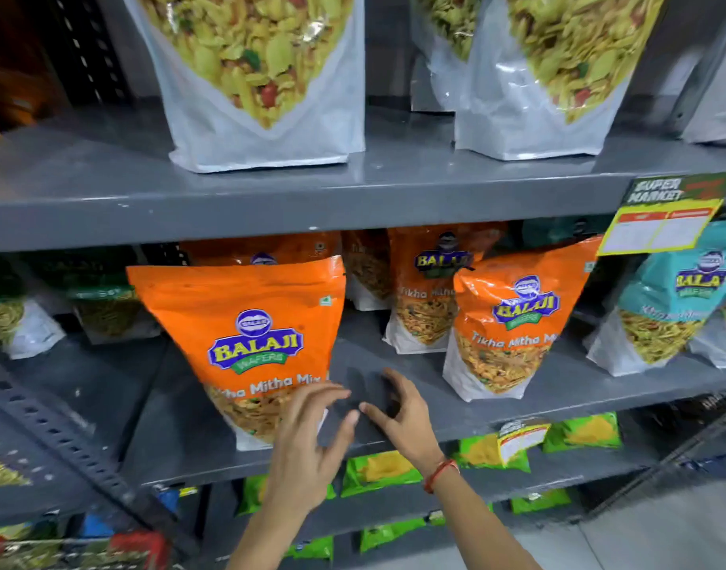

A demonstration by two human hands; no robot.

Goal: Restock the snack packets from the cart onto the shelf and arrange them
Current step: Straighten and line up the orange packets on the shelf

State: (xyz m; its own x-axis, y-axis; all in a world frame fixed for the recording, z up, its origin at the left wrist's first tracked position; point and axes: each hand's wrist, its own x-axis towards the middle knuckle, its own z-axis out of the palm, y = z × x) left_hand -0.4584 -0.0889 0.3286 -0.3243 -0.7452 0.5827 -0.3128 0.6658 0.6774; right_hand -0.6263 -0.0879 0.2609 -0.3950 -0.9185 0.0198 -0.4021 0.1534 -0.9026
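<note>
An orange Balaji Tikha Mitha Mix packet (246,322) stands upright at the front of the grey middle shelf (394,438). My left hand (307,442) hovers at its lower right corner, fingers spread, holding nothing. My right hand (402,417), with a red thread at the wrist, is just to the right over the bare shelf, fingers apart and empty. More orange packets (513,322) stand to the right, with another (427,290) behind. The cart (65,549) shows only as a blurred corner at the bottom left.
Large white-bottomed mix pouches (262,76) stand on the upper shelf. Teal packets (673,310) are at the right, dark green ones (102,298) at the left. Green packets (377,471) fill the lower shelf. A yellow price tag (661,228) hangs off the upper shelf edge.
</note>
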